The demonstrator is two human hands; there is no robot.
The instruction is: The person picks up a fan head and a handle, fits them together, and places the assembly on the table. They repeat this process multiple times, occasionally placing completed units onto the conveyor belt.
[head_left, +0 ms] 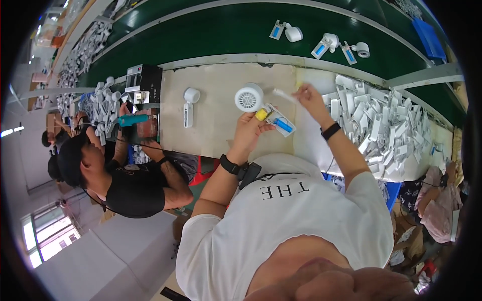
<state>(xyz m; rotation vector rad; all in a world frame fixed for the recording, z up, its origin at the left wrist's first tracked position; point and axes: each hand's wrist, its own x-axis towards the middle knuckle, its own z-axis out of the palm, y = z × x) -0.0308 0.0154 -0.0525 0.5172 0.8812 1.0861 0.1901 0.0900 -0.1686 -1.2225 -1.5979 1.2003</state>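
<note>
My left hand (247, 133) is closed around a white handheld fan (249, 99) where its round grilled head meets the handle. The handle's open shell (286, 131) points to the right, and a blue cylindrical battery (282, 124) lies inside it. Something yellow (261, 114) covers a fingertip of this hand. To the right, my right hand (310, 102) pinches a slim white plastic piece (285, 95), slightly blurred, which looks like a handle cover. It is held apart from the fan, above the worktable (216, 120).
Another white fan (189, 106) lies on the table's left part. A large heap of white plastic covers (376, 123) fills the right side. Beyond the table's raised edge, several open fans (326, 45) sit on a green conveyor (226, 35). A co-worker (125, 175) sits at left, beside a black device (145, 83).
</note>
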